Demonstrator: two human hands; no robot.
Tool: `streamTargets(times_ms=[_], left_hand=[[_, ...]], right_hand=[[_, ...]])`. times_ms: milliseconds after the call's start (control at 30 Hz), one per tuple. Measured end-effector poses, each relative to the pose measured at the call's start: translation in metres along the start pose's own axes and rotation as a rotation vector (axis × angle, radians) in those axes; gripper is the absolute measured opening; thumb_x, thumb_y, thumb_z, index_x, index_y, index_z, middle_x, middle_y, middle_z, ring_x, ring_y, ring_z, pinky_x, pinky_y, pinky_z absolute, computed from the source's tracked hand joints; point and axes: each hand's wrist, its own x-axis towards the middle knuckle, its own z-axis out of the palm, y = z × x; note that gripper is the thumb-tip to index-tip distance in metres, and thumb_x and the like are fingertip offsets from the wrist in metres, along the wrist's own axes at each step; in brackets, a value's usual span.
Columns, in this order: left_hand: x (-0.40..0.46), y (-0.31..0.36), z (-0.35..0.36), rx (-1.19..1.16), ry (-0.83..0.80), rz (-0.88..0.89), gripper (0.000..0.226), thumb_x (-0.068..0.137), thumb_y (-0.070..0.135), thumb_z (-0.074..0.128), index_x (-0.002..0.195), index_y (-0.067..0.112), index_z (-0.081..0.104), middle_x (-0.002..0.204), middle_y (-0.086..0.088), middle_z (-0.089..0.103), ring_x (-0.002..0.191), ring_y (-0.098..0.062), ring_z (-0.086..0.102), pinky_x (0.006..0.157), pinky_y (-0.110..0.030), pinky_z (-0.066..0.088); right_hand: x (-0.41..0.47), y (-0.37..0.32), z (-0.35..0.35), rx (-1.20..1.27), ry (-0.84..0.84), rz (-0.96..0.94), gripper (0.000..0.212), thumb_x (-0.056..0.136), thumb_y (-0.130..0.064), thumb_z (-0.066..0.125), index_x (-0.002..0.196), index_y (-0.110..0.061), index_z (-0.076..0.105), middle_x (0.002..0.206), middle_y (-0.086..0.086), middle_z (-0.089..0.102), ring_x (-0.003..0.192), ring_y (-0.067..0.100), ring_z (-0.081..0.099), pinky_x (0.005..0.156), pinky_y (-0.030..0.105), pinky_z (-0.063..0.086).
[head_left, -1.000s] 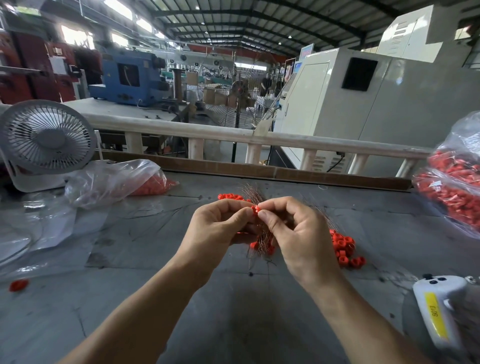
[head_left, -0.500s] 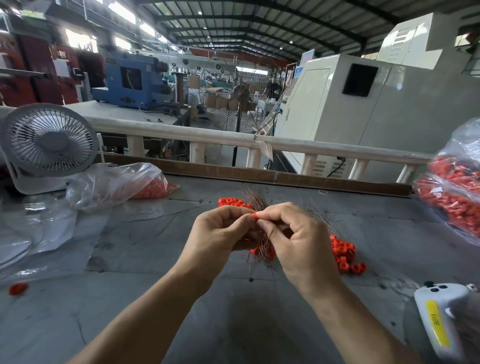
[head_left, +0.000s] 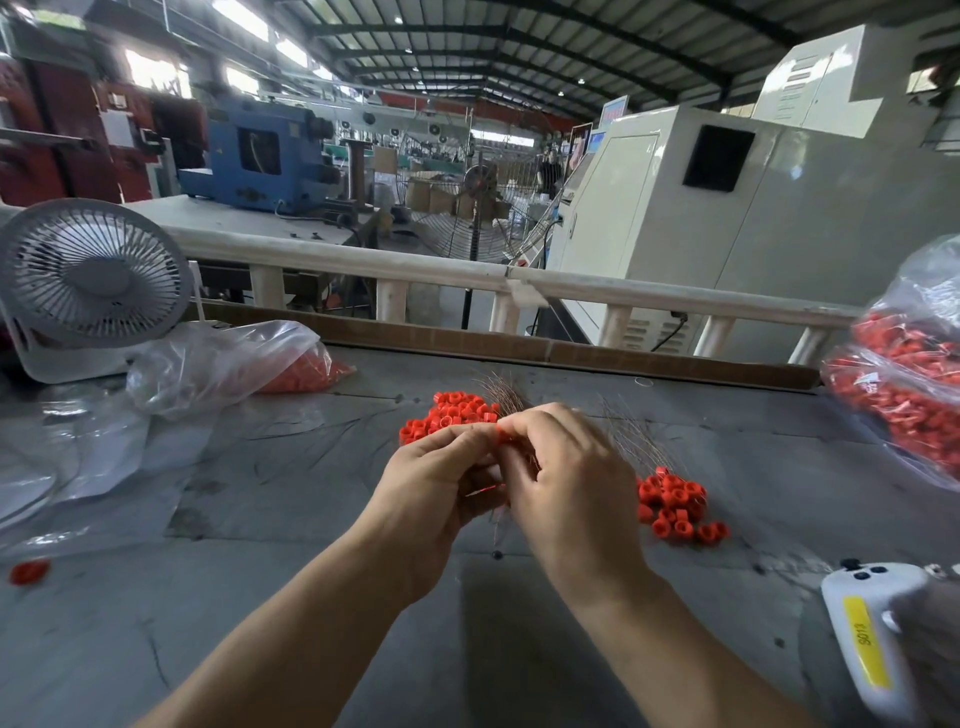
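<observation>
Factory hall: dark steel-truss roof (head_left: 519, 62), bright skylights (head_left: 244, 15). A white railing (head_left: 415, 270) borders the grey tabletop (head_left: 260, 649); a blue machine (head_left: 260, 150) and beige cabinet (head_left: 779, 208) stand beyond.

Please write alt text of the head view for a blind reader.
Over a grey table, the left hand grips thin wires while the right hand pinches a small red cap against them. Piles of red caps lie nearby.

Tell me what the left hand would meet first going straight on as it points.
The left hand points forward and rightward, so it would probably meet the right hand at once, with the small red cap pinched between them.
</observation>
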Motion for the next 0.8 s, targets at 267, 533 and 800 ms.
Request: streamTargets(times_ms=[267,533,800], left_hand=[[-0.003,0.002,0.005,-0.062,0.018,-0.037,0.011,0.094,0.011,0.067,0.099,0.003,0.072,0.079,-0.01,0.062,0.067,-0.017,0.062,0.062,-0.024,0.058],[-0.006,0.001,0.01,-0.149,0.013,-0.123,0.012,0.095,0.016,0.067,0.096,0.007,0.074,0.082,-0.007,0.068,0.068,-0.014,0.064,0.07,-0.025,0.057],[-0.01,0.006,0.014,-0.208,0.001,-0.153,0.023,0.094,0.016,0.066,0.075,0.014,0.078,0.075,-0.004,0.07,0.061,-0.012,0.065,0.062,-0.023,0.057]], right_hand=[[-0.002,0.004,0.006,-0.071,0.048,-0.069,0.011,0.085,-0.005,0.073,0.092,-0.013,0.074,0.089,0.002,0.071,0.082,0.028,0.067,0.072,0.042,0.057],[-0.002,0.004,0.009,-0.11,0.092,-0.073,0.01,0.087,-0.012,0.068,0.094,-0.013,0.075,0.091,0.001,0.072,0.085,0.026,0.068,0.079,0.038,0.048],[-0.003,0.005,0.012,-0.111,0.126,-0.095,0.008,0.089,-0.011,0.071,0.095,-0.013,0.075,0.093,0.001,0.073,0.087,0.026,0.068,0.081,0.036,0.042]])
